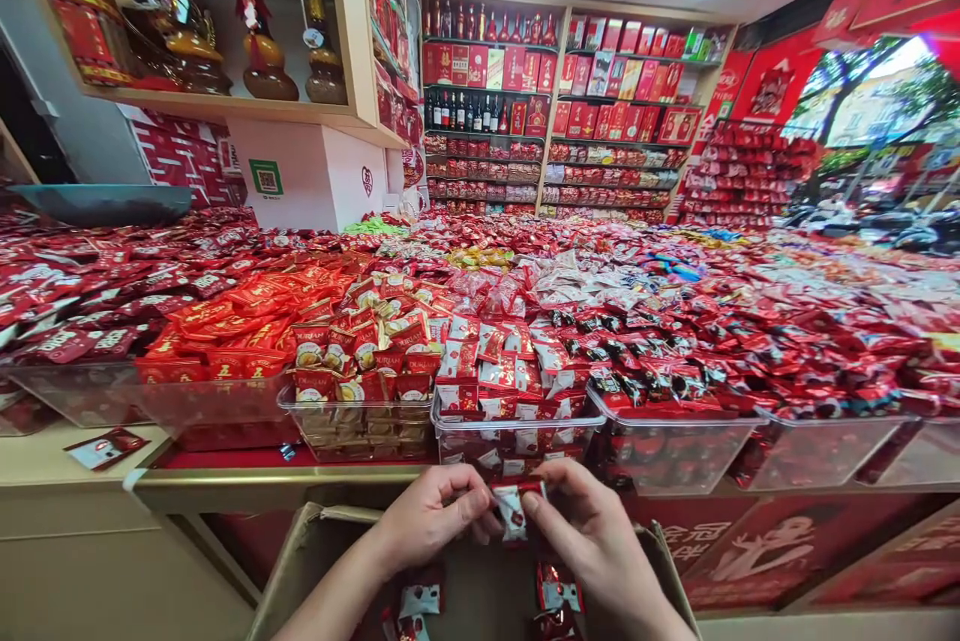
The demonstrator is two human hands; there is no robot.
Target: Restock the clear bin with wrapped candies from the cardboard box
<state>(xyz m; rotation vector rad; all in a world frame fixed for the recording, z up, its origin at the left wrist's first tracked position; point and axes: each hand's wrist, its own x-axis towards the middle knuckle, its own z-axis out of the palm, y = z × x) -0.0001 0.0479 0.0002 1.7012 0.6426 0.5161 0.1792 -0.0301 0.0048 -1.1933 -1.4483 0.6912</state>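
A small red and white wrapped candy [513, 513] is held up between my hands, just in front of a clear plastic bin. My right hand [589, 531] pinches its right side between thumb and fingers. At its left edge, my left hand [439, 518] is closed, curled fingertips against the wrapper. Below both hands is a cardboard box [480, 586] with its flaps up. Inside it lie a few similar candies, some at the left [420, 601] and some at the right [557, 589]. The bin ahead [517, 429] is heaped with packets of the same red and white look.
Clear bins piled with wrapped sweets line the counter, including durian packets [367, 361], orange-red packets [240, 331] and black-red packets [667, 371]. A loose packet [106, 448] lies on the left ledge. Shelves of bottles and red boxes [487, 67] stand behind.
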